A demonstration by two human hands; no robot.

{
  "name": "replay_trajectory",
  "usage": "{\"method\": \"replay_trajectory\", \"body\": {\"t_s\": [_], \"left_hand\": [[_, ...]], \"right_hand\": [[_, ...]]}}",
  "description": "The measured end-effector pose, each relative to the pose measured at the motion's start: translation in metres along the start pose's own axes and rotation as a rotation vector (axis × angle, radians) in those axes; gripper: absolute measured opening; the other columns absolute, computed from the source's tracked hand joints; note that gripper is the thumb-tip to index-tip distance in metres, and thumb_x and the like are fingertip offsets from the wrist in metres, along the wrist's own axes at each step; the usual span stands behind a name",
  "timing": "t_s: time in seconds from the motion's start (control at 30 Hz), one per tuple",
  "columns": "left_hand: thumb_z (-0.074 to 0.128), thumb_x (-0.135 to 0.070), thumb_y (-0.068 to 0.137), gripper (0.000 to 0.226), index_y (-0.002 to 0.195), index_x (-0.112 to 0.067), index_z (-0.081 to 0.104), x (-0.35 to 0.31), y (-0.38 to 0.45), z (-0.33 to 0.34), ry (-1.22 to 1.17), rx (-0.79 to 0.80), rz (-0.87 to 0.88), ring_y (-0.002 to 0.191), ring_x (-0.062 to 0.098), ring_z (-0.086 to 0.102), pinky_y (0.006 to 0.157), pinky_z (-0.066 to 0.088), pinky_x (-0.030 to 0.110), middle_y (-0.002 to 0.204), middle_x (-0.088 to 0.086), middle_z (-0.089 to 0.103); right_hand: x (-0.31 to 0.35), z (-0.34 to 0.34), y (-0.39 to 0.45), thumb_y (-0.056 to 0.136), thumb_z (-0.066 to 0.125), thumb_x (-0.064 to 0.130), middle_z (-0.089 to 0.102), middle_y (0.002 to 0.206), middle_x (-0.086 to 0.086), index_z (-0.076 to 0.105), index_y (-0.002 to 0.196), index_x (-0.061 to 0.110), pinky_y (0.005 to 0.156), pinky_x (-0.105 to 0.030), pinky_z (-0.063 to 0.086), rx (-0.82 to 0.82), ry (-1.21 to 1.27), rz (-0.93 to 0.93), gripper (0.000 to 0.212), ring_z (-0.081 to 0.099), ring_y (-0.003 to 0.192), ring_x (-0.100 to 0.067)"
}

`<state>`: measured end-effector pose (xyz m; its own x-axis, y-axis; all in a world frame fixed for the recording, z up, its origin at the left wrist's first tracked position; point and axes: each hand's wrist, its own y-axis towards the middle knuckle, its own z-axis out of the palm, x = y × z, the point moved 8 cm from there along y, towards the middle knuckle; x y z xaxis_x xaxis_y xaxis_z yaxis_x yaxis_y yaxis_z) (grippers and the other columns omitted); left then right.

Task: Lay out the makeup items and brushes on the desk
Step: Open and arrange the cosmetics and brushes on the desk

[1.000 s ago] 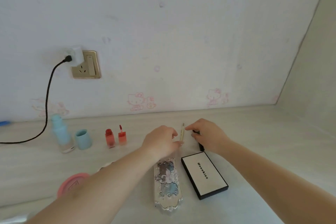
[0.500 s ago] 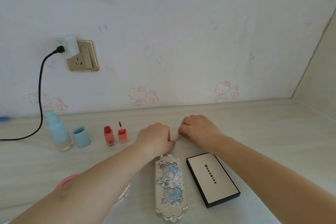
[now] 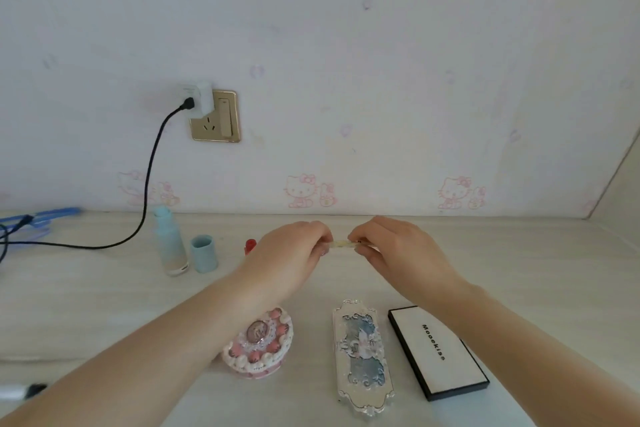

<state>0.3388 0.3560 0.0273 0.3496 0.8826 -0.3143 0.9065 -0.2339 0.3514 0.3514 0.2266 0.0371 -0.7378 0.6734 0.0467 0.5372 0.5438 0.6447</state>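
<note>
Head view: slim pale-yellow stick (image 3: 343, 244), likely a pencil or thin brush, kind not clear, held level above the desk (image 3: 519, 263) between both hands. Left hand (image 3: 289, 255) curled, fingertips pinched on the stick's left end. Right hand (image 3: 398, 251) likewise curled, thumb and fingers closed on the right end; only the short middle stretch of the stick visible between them. Both forearms reaching in from the near edge.

Nearer the camera, under the arms: ornate silver palette (image 3: 362, 355) with a blue and pink lid, lying flat lengthwise. Just beside it on the right, not touching, white black-edged case (image 3: 438, 352) printed "Mooekiss", lying flat and slightly angled. Left of the silver palette, round pink box (image 3: 259, 345) trimmed with pearls and a cameo, partly hidden by the left forearm.

Further back on the left: small red bottle (image 3: 250, 244), mostly hidden behind the left hand. Pale blue cap (image 3: 204, 253) standing upright, just beside a tall blue-to-beige bottle (image 3: 169, 244), uncapped, upright.

At the far left edge, blue item (image 3: 45, 217), blurred. Black cable (image 3: 149, 184) running across the desk and up to a white plug (image 3: 199, 97) in a gold wall socket (image 3: 215, 116). Dark-tipped object (image 3: 20, 391) at the lower left edge, kind unclear. Wall (image 3: 381, 45) pale, with pink cartoon cat prints along the base.
</note>
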Motion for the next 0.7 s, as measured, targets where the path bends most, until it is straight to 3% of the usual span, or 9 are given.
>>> {"method": "replay_trajectory", "body": {"t_s": [0.13, 0.2, 0.27, 0.37, 0.53, 0.7], "left_hand": [[0.040, -0.027, 0.099, 0.025, 0.113, -0.020, 0.059, -0.004, -0.049, -0.043, 0.098, -0.067, 0.156, 0.098, 0.011, 0.053, 0.078, 0.031, 0.018, 0.101, -0.008, 0.057], [0.036, -0.035, 0.096, 0.031, 0.105, -0.021, 0.061, 0.002, -0.078, -0.061, 0.179, -0.091, 0.161, 0.087, 0.010, 0.056, 0.069, 0.028, 0.014, 0.093, -0.009, 0.057], [0.028, -0.042, 0.089, 0.041, 0.096, -0.020, 0.062, 0.007, -0.099, -0.074, 0.202, -0.094, 0.142, 0.076, 0.011, 0.059, 0.062, 0.031, 0.015, 0.085, -0.009, 0.058], [0.014, -0.052, 0.081, 0.057, 0.099, -0.022, 0.058, 0.025, -0.128, -0.090, 0.190, -0.093, 0.052, 0.084, 0.015, 0.059, 0.066, 0.046, 0.031, 0.094, -0.009, 0.060], [0.023, -0.050, 0.087, 0.038, 0.097, -0.031, 0.055, 0.051, -0.177, -0.109, 0.253, -0.125, 0.013, 0.075, 0.017, 0.061, 0.056, 0.039, 0.027, 0.087, -0.010, 0.062], [0.019, -0.057, 0.087, 0.037, 0.103, -0.038, 0.046, 0.075, -0.213, -0.119, 0.202, -0.109, -0.048, 0.080, 0.013, 0.058, 0.064, 0.046, 0.031, 0.088, -0.010, 0.061]], "right_hand": [[0.057, -0.020, -0.004, 0.083, 0.055, 0.027, 0.066, 0.085, 0.013, 0.065, 0.094, 0.026, 0.049, -0.027, 0.052, -0.058, 0.108, -0.001, 0.015, 0.065, 0.068, -0.010], [0.087, -0.023, -0.001, 0.081, 0.060, 0.026, 0.066, 0.085, 0.014, 0.065, 0.094, 0.028, 0.052, -0.023, 0.051, -0.048, 0.155, -0.031, 0.015, 0.065, 0.069, -0.008], [0.111, -0.024, 0.002, 0.079, 0.061, 0.027, 0.066, 0.084, 0.016, 0.066, 0.093, 0.029, 0.052, -0.017, 0.047, -0.045, 0.150, -0.062, 0.015, 0.064, 0.069, -0.005], [0.146, -0.017, 0.008, 0.080, 0.060, 0.026, 0.067, 0.085, 0.013, 0.067, 0.094, 0.027, 0.052, -0.024, 0.053, -0.029, 0.224, -0.103, 0.015, 0.067, 0.072, -0.010], [0.202, -0.008, 0.013, 0.082, 0.051, 0.031, 0.068, 0.084, 0.012, 0.069, 0.090, 0.025, 0.048, -0.031, 0.054, -0.055, 0.256, -0.174, 0.021, 0.065, 0.067, -0.012], [0.241, 0.000, 0.013, 0.081, 0.053, 0.031, 0.068, 0.084, 0.012, 0.069, 0.091, 0.026, 0.056, -0.025, 0.050, 0.003, 0.253, -0.202, 0.020, 0.066, 0.068, -0.012]]}}
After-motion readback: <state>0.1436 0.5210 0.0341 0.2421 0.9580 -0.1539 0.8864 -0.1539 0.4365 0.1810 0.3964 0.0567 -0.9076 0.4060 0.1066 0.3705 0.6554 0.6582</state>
